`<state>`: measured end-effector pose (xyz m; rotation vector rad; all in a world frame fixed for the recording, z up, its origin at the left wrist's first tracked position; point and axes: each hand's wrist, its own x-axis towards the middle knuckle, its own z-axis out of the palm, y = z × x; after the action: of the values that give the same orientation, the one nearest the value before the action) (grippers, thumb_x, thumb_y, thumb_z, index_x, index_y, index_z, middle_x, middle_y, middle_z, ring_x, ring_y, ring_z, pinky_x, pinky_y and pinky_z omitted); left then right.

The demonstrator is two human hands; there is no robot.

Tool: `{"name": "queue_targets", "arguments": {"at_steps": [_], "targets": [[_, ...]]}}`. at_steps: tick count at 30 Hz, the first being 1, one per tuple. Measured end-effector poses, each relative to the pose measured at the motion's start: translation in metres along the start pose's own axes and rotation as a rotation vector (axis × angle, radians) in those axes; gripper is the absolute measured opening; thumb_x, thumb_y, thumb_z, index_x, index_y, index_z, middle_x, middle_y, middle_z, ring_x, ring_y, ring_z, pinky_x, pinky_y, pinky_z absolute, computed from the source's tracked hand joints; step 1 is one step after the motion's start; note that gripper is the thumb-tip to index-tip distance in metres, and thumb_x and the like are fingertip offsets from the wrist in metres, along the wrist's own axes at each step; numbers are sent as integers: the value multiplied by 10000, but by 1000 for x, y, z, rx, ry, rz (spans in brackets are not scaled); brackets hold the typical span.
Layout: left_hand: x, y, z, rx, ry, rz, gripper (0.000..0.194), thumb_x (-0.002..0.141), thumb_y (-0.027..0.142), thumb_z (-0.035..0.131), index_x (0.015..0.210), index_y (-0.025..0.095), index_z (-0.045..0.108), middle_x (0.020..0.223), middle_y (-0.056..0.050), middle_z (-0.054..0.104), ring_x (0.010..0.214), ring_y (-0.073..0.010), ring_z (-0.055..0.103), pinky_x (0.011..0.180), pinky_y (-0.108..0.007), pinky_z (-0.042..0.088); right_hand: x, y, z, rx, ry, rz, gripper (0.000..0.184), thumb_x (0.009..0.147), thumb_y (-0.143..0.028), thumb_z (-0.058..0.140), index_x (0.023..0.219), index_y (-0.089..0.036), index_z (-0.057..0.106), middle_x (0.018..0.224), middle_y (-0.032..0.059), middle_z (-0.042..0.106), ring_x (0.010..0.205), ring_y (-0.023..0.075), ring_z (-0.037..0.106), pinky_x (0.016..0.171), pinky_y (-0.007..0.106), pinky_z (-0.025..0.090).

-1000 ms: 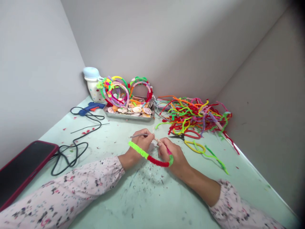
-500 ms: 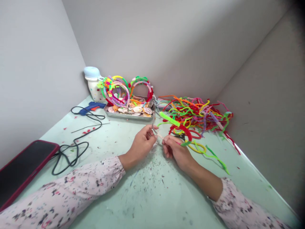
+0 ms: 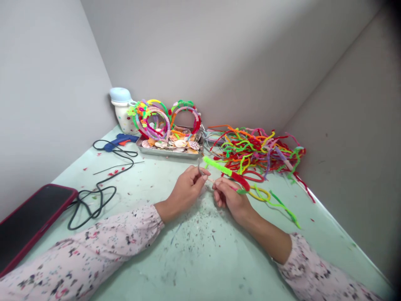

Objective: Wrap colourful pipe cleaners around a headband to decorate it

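Note:
Between both hands is a headband [image 3: 240, 181], partly wound with fuzzy pipe cleaner in lime green, red and darker green. Its lime-green length points up and left above the right hand. My right hand [image 3: 233, 198] is closed round the band, fingers curled. My left hand [image 3: 185, 190] pinches a thin pale strand [image 3: 211, 180], apparently pipe cleaner, stretched across the small gap to the right fingertips. A thin grey bare length [image 3: 199, 165] rises by the left fingertips; the fingers hide how it joins the band.
Behind my hands, a metal tray [image 3: 169, 154] holds shells and finished-looking colourful headbands [image 3: 156, 121]. A tangled pipe-cleaner heap [image 3: 257, 146] lies right. At left are a white cup [image 3: 123, 113], a blue glue gun [image 3: 120, 142], its black cord [image 3: 102, 190] and a phone [image 3: 34, 221].
The headband's lime-green length has swung left and slightly down, and the grey length has shifted left. Both hands keep nearly the same place and grip.

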<state>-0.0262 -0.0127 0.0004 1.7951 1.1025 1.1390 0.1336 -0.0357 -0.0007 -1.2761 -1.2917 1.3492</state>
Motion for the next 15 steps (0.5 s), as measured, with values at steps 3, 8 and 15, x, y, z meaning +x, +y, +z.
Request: {"name": "queue_targets", "arguments": {"at_steps": [3,8,15], "targets": [[0,1,0,77,32,15,221,879,287,448,964,176,620,884,-36,606,796,-156,545,761,-281,429,0,3,0,-11,16,-17,258,810,-415,476,719,-182,540,510,-37,525,417,96,463,413,213,337],[1,4,1,214,54,35,211,879,246,429,932,179,621,922,-50,610,884,-180,551,820,-309,427,1,9,-2,-102,12,-67,291,839,-418,446,688,-186,534,529,-37,532,438,93,479,452,213,375],[2,7,0,300,76,31,193,858,184,437,901,165,624,921,-64,601,868,-183,561,814,-309,430,-3,3,2,-163,20,-98,265,871,-392,433,702,-200,503,545,-41,541,446,98,488,444,212,370]]}}
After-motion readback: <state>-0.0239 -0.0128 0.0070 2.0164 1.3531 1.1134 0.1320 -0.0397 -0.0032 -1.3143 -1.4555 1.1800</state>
